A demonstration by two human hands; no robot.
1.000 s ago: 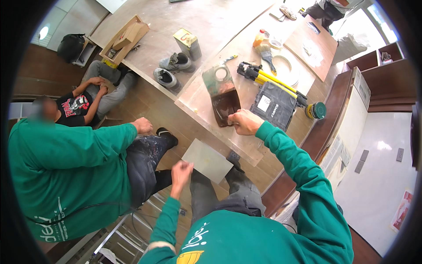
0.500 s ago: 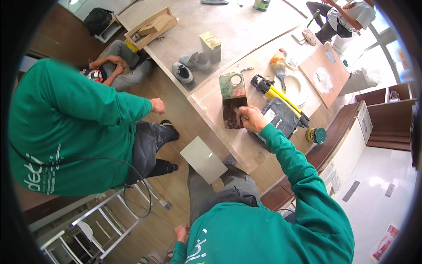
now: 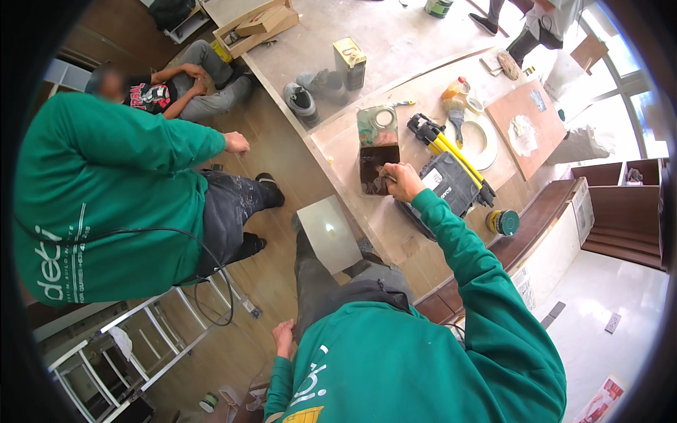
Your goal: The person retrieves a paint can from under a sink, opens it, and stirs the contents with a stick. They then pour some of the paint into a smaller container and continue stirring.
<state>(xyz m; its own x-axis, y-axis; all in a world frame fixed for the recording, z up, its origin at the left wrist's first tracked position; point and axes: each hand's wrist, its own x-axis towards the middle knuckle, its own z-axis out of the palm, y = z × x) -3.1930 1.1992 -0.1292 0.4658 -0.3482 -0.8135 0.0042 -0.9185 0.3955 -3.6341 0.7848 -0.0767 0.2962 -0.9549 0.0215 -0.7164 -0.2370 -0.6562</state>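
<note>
My right arm, in a green sleeve, reaches over the table to a rectangular metal tin (image 3: 369,185). The tin's top is cut and folded back, and its inside is dark brown. My right hand (image 3: 402,182) is at the tin's right edge, fingers pinched. What they hold is too small to name. My left hand (image 3: 283,337) hangs low beside my left thigh, fingers loosely bent, with nothing visible in it. A pale grey square panel (image 3: 328,240) covers part of my legs, apart from both hands.
Right of the tin lie a black case (image 3: 451,185), a yellow-black tripod (image 3: 458,162), a paintbrush (image 3: 456,121) and a tape roll (image 3: 490,144). Shoes (image 3: 302,106) stand farther off. One co-worker (image 3: 127,204) stands left; another person sits behind. A ladder (image 3: 151,331) is at lower left.
The view has shifted slightly. My left hand has risen and come further into view. My right hand stays at the tin, its fingers slightly lower along the edge.
</note>
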